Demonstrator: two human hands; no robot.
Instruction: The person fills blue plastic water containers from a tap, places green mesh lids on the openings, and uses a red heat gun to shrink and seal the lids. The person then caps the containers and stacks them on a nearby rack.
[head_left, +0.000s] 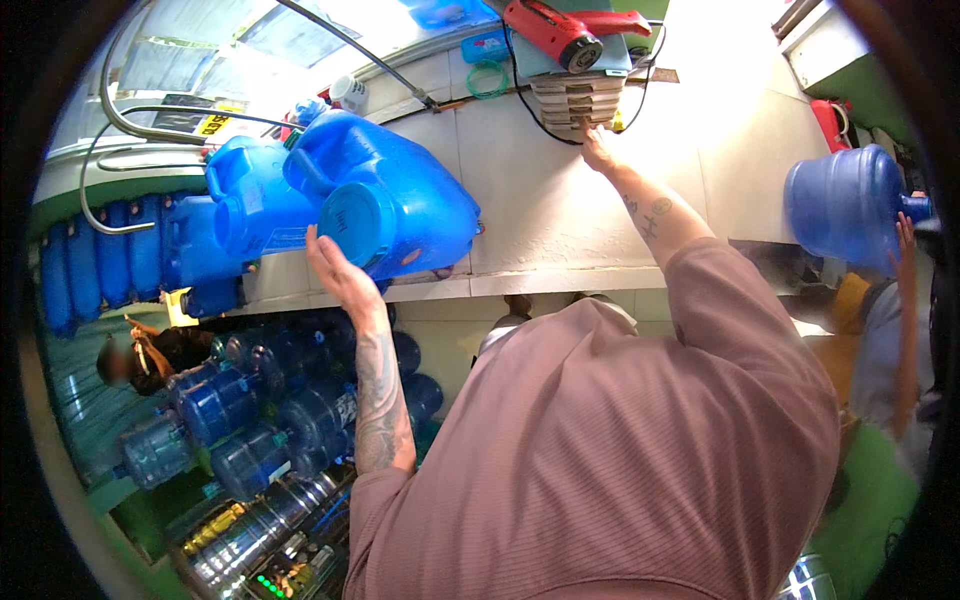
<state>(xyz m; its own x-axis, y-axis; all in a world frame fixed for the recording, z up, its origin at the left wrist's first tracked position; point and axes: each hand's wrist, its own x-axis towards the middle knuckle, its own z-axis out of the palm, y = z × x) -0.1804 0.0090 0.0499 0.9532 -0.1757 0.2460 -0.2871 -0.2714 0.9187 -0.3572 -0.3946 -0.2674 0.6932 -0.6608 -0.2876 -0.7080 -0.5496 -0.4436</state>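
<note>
My left hand (341, 277) rests with spread fingers against the lower side of a blue plastic water container (420, 195), beside its round blue cap (356, 225). A smaller blue jug (259, 187) stands just left of it on the white tiled counter (547, 217). At the counter's back, my right hand (598, 148) reaches with its fingers to the front of a stack of pale plastic drawers (574, 97). Whether those fingers grip a drawer is unclear. On top of the stack lies a red heat gun (555, 34) with a black cord.
Bent metal pipes (360, 49) cross above the containers. Several large water bottles (217, 405) stand on the floor at left, near a person (161, 356). At right, another person's hand (905, 240) is beside a blue water bottle (844, 206). A green coil (487, 79) lies on the counter.
</note>
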